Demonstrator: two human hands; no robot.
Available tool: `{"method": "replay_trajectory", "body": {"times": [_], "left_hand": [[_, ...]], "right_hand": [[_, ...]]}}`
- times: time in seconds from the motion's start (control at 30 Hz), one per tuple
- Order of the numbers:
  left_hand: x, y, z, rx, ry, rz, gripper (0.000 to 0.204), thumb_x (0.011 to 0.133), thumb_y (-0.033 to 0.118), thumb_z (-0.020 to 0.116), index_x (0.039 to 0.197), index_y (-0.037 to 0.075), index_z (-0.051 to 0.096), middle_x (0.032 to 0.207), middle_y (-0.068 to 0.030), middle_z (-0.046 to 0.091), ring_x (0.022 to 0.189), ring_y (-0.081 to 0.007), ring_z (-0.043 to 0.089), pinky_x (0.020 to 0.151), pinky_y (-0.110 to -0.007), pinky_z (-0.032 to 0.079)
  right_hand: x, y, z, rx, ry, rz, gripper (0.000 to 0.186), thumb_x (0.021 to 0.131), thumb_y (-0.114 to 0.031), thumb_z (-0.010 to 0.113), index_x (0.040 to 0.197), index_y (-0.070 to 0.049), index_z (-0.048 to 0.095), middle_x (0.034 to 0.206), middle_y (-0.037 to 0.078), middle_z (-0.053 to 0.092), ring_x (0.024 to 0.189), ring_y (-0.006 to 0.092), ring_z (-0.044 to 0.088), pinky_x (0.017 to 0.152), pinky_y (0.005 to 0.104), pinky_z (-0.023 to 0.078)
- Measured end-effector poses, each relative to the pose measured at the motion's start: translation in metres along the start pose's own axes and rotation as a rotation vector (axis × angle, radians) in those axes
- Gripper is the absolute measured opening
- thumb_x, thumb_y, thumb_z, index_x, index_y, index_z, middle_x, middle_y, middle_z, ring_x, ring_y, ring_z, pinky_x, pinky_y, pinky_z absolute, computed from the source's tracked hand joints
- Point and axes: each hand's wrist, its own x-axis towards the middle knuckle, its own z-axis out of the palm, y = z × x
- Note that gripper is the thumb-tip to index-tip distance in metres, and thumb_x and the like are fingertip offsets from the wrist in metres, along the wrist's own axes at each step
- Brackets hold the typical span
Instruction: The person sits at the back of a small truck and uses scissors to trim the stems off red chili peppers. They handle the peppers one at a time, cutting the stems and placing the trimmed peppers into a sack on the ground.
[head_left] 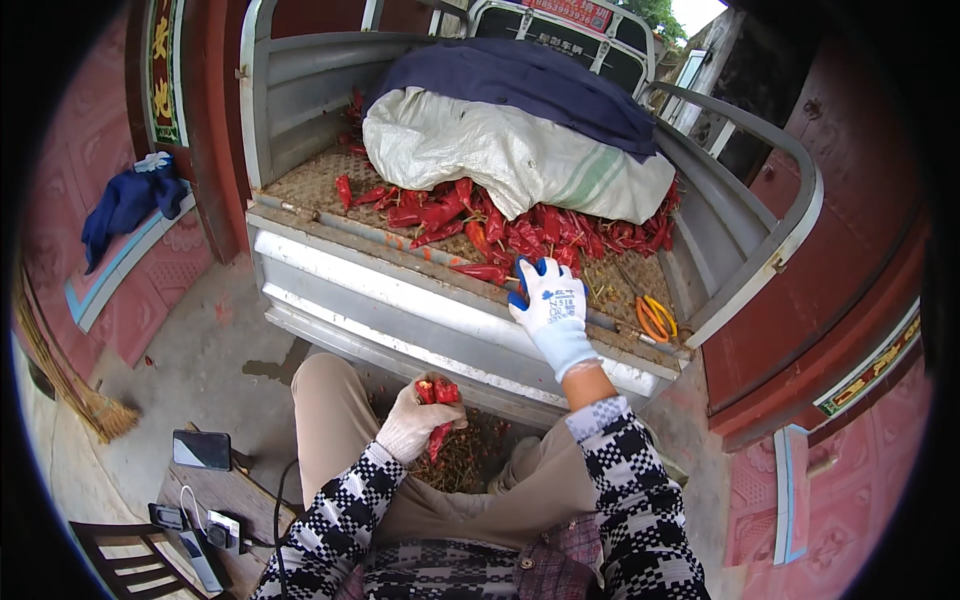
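My left hand (412, 424), in a pale work glove, is closed around a few dried red chili peppers (438, 392) above my lap. My right hand (553, 302) wears a white glove with blue fingertips and reaches over the rear edge of the truck bed (350, 245). Its fingers are bent and apart, with the end of a single red chili pepper (482, 272) between thumb and forefinger. Beyond it lies a heap of red chili peppers (540, 228), partly covered by a white woven sack (500, 150) and a dark blue cloth (510, 85).
Orange-handled scissors (656, 318) lie at the bed's right rear corner. Plant scraps (465, 455) cover the ground between my legs. On my left are a small wooden table (245, 490) with a phone (202, 450), a slatted chair (125, 560) and a straw broom (95, 410).
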Motion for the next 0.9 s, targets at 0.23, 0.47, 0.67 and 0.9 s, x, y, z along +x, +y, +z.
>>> {"method": "replay_trajectory", "body": {"times": [0.23, 0.47, 0.67, 0.9], "left_hand": [[0.000, -0.001, 0.002, 0.116, 0.018, 0.011, 0.028, 0.074, -0.005, 0.069, 0.096, 0.000, 0.052, 0.086, -0.0114, 0.063, 0.081, -0.0220, 0.065, 0.072, -0.034, 0.056], [-0.004, 0.012, 0.009, 0.788, 0.084, 0.422, 0.024, 0.072, -0.004, 0.072, 0.088, 0.003, 0.055, 0.107, -0.0128, 0.065, 0.097, -0.0196, 0.065, 0.087, -0.032, 0.051], [-0.006, 0.037, 0.033, 1.253, 0.039, 0.946, 0.030, 0.063, 0.000, 0.079, 0.082, 0.006, 0.056, 0.126, -0.0200, 0.060, 0.108, -0.0358, 0.063, 0.089, -0.037, 0.052], [-0.020, 0.024, 0.036, 0.808, 0.057, 0.296, 0.030, 0.073, 0.005, 0.079, 0.083, 0.006, 0.050, 0.086, -0.0058, 0.058, 0.080, -0.0113, 0.053, 0.075, -0.027, 0.048]], "right_hand": [[0.024, 0.015, 0.016, -0.022, -0.058, -0.062, 0.028, 0.082, -0.032, 0.066, 0.105, -0.015, 0.064, 0.104, 0.010, 0.062, 0.097, 0.0278, 0.062, 0.082, 0.0417, 0.050], [0.014, 0.044, -0.049, 0.096, -0.044, -0.096, 0.024, 0.082, -0.030, 0.065, 0.098, -0.012, 0.062, 0.099, 0.011, 0.064, 0.092, 0.0300, 0.065, 0.081, 0.0426, 0.051], [-0.058, 0.026, -0.085, 0.155, -0.344, -0.501, 0.023, 0.080, -0.031, 0.064, 0.093, -0.012, 0.063, 0.093, 0.012, 0.064, 0.089, 0.0308, 0.064, 0.079, 0.0422, 0.051], [-0.080, -0.008, -0.069, 0.764, -0.327, -0.394, 0.024, 0.081, -0.017, 0.066, 0.103, -0.007, 0.065, 0.095, 0.008, 0.065, 0.085, 0.0256, 0.064, 0.078, 0.0349, 0.051]]}}
